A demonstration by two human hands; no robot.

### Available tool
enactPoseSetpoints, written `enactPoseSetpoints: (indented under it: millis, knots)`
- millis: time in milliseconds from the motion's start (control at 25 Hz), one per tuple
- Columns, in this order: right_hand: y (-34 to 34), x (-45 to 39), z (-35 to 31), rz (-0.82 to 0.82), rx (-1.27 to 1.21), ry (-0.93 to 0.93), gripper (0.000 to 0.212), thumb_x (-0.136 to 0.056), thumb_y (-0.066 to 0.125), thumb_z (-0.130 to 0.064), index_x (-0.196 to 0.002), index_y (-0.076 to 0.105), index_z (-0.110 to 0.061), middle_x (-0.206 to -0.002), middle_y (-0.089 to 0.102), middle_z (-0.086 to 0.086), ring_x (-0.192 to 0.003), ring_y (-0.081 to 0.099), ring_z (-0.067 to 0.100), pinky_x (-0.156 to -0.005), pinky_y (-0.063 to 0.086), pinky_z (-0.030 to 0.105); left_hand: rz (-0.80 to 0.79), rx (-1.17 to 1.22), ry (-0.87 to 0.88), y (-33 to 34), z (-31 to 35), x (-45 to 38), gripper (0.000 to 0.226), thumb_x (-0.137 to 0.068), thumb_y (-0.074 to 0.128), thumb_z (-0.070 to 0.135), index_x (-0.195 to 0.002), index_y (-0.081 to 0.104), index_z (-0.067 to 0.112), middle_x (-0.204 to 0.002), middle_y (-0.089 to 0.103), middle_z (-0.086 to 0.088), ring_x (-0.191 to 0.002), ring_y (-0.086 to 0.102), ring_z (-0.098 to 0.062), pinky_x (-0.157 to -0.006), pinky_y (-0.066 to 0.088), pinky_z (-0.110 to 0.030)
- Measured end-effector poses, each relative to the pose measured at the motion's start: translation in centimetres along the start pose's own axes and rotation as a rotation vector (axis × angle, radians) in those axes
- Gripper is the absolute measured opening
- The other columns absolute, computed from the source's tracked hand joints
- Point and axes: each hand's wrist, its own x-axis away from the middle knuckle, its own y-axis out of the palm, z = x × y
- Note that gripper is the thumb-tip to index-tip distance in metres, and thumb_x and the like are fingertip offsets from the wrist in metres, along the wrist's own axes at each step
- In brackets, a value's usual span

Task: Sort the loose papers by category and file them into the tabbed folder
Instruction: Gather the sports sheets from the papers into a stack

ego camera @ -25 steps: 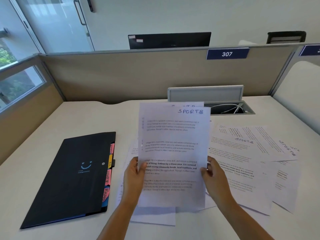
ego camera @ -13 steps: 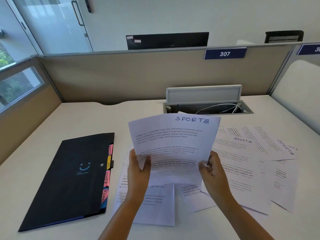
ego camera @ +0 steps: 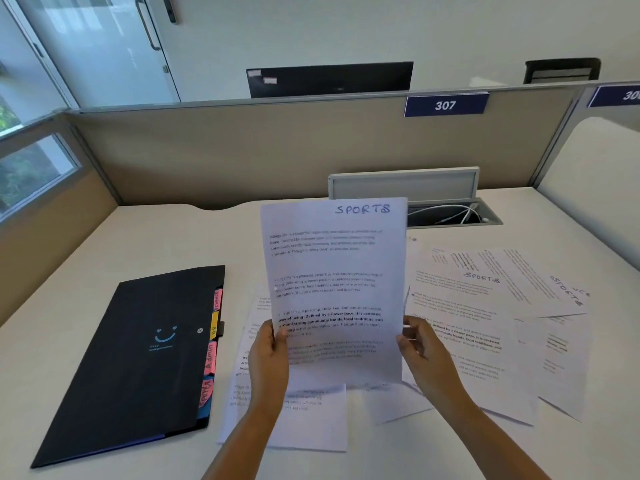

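Hands: left hand (ego camera: 269, 355) and right hand (ego camera: 420, 351), each pinching a side edge of one upright sheet (ego camera: 334, 289), thumbs on the printed face, fingers curled behind; forearms rise from the lower frame, wrists roughly level, sheet held clear of the surface (ego camera: 104, 258). Sheet: headed "SPORTS" in handwriting at its top right. Risk, as judged: the grip sits low on the sheet, so the unsupported top could flop forward and crease; releasing it onto the wrong loose papers (ego camera: 485, 323) would mix categories, since several papers lie overlapped just right of the hands and more beneath them (ego camera: 294, 410). Tabbed folder (ego camera: 138, 358): closed, flat, well left of the hands, coloured tabs (ego camera: 210, 362) on its near-right edge; misreading a tab could misfile.
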Motion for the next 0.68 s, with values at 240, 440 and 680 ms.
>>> enactPoseSetpoints:
  millis: [240,440,680]
  knots:
    - [-3.1,-1.3,3.1,-0.037,0.104,0.279,0.019,-0.09,0.055,-0.018,-0.107,0.049,-0.023,-0.107,0.059,0.002,-0.094,0.059,0.019,-0.085,0.049,0.037,-0.134,-0.063,-0.274,0.4,-2.1,-0.3,0.019,-0.096,0.04,0.011,-0.1,0.058,0.016,-0.093,0.064,0.0,-0.086,0.063,-0.02,-0.071,0.054,-0.033]
    - [-7.4,-1.7,5.5,0.149,0.416,0.39,0.044,-0.085,0.061,-0.026,-0.123,0.049,-0.009,-0.124,0.053,0.018,-0.112,0.052,0.034,-0.091,0.039,0.037,-0.217,-0.1,-0.42,0.5,-3.5,0.0,0.021,-0.096,0.04,0.01,-0.095,0.06,0.017,-0.095,0.066,-0.005,-0.087,0.065,-0.025,-0.082,0.055,-0.042]
    - [-11.0,-3.1,6.6,0.177,0.631,0.55,0.077,-0.077,0.065,-0.049,-0.134,0.037,-0.006,-0.13,0.048,0.024,-0.122,0.044,0.04,-0.103,0.033,0.045,-0.23,-0.06,-0.456,0.4,-3.5,-0.3,0.022,-0.095,0.039,0.008,-0.095,0.058,0.018,-0.094,0.066,-0.005,-0.087,0.064,-0.026,-0.075,0.055,-0.039]
